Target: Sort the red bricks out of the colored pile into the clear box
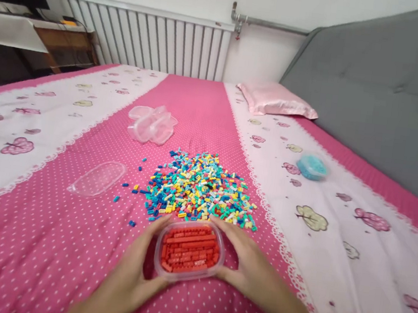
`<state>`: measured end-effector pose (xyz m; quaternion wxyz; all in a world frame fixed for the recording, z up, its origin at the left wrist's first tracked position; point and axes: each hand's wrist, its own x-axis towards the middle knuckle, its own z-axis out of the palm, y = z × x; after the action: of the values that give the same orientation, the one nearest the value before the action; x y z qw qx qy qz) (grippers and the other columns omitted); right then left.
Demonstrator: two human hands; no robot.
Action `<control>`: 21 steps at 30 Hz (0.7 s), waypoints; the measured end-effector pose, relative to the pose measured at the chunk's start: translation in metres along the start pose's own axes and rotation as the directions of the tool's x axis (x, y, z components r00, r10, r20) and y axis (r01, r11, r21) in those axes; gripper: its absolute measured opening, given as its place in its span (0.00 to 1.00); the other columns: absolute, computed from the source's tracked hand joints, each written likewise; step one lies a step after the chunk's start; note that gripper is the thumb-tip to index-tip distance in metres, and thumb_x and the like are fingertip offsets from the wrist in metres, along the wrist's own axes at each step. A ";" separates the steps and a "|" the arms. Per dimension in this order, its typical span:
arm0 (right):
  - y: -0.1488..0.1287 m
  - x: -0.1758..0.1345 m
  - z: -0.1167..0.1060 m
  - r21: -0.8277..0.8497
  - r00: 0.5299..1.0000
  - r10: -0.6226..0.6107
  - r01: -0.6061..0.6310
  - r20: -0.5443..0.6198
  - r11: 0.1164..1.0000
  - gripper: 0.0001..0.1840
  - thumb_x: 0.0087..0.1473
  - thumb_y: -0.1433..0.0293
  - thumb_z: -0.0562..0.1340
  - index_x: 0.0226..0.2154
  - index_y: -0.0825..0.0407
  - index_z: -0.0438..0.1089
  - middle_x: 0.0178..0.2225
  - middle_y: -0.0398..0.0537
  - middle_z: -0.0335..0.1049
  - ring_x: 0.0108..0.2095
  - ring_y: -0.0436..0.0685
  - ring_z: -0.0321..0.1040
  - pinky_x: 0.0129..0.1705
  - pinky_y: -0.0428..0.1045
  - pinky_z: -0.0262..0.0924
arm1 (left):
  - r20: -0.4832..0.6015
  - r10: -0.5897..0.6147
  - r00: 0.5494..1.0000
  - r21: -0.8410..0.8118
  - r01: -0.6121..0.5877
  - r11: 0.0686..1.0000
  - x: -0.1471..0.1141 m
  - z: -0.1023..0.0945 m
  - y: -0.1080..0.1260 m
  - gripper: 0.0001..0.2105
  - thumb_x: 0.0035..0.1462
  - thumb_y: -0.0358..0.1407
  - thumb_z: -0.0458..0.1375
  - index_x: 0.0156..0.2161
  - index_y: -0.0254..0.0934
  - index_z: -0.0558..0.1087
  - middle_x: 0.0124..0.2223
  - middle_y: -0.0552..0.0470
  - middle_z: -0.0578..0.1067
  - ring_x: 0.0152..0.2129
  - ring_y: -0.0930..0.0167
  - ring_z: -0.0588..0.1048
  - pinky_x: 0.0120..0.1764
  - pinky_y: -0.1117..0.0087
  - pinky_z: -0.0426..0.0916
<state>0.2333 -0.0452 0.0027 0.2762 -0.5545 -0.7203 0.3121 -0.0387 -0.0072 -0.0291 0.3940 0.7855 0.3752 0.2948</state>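
Clear tub, no lid on, packed with red bricks. Judged risk: an uneven grip could tip it, spilling red into the mixed brick pile just beyond at 12 o'clock. Tub lies between left hand at 9 and right hand at 3, both curled round its sides; resting on bed or lifted, cannot tell. Blue container at 2.

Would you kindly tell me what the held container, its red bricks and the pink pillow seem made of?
Container: likely clear, smooth plastic; its rim looks translucent.
Red bricks: probably moulded plastic, fairly matte; small, regular blocks.
Pink pillow: apparently satiny fabric; soft sheen over creases.
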 end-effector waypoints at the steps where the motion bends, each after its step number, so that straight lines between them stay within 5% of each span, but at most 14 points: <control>1: -0.001 0.001 0.001 0.016 1.000 0.000 0.001 -0.009 1.000 0.41 0.54 0.60 0.70 0.66 0.46 0.56 0.66 0.57 0.61 0.65 0.64 0.59 0.66 0.65 0.54 | -0.027 0.002 1.000 -0.017 -0.002 1.000 0.001 0.001 -0.002 0.36 0.59 0.40 0.64 0.67 0.52 0.51 0.68 0.44 0.61 0.63 0.54 0.66 0.62 0.49 0.66; 6: -0.009 0.002 0.004 0.095 1.000 0.008 -0.007 -0.018 0.995 0.36 0.52 0.61 0.71 0.60 0.47 0.62 0.61 0.55 0.67 0.62 0.63 0.64 0.64 0.61 0.58 | -0.060 0.002 0.998 -0.061 -0.006 0.998 -0.003 0.000 -0.007 0.33 0.58 0.41 0.65 0.64 0.48 0.54 0.63 0.43 0.67 0.57 0.55 0.72 0.57 0.51 0.72; 11: 0.004 0.002 -0.018 0.053 0.998 -0.033 0.036 -0.059 0.998 0.50 0.37 0.59 0.79 0.61 0.44 0.61 0.62 0.53 0.65 0.60 0.64 0.65 0.62 0.61 0.60 | -0.045 0.046 0.998 0.001 -0.046 0.999 -0.009 -0.001 -0.010 0.32 0.60 0.40 0.62 0.64 0.49 0.52 0.63 0.43 0.65 0.58 0.54 0.70 0.59 0.48 0.69; 13: 0.018 0.006 -0.034 0.008 0.985 -0.044 0.046 -0.165 0.999 0.38 0.43 0.59 0.76 0.56 0.45 0.67 0.58 0.51 0.69 0.55 0.62 0.69 0.59 0.58 0.64 | -0.061 0.079 0.995 0.017 -0.078 0.997 -0.008 -0.001 -0.011 0.30 0.61 0.39 0.61 0.63 0.49 0.52 0.63 0.42 0.66 0.58 0.54 0.71 0.59 0.47 0.69; 16: 0.042 0.023 -0.053 -0.057 0.954 0.017 -0.035 -0.299 0.998 0.15 0.66 0.62 0.58 0.51 0.50 0.70 0.49 0.52 0.73 0.48 0.58 0.73 0.53 0.58 0.68 | -0.065 0.126 0.990 0.012 -0.125 0.992 -0.006 0.000 -0.012 0.30 0.61 0.37 0.59 0.63 0.50 0.51 0.62 0.42 0.66 0.57 0.53 0.71 0.59 0.46 0.69; 21: 0.061 0.080 -0.051 -0.246 0.921 0.085 -0.189 -0.381 0.951 0.19 0.64 0.62 0.62 0.54 0.52 0.68 0.54 0.53 0.70 0.48 0.60 0.72 0.49 0.60 0.70 | -0.038 0.161 0.986 0.011 -0.160 0.987 -0.005 0.000 -0.015 0.32 0.61 0.37 0.59 0.65 0.50 0.48 0.63 0.41 0.64 0.59 0.51 0.68 0.60 0.42 0.66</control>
<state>0.2905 0.0518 -0.0055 0.3021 -0.6855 -0.6518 0.1181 -0.0465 -0.0051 -0.0421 0.3585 0.8089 0.3195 0.3392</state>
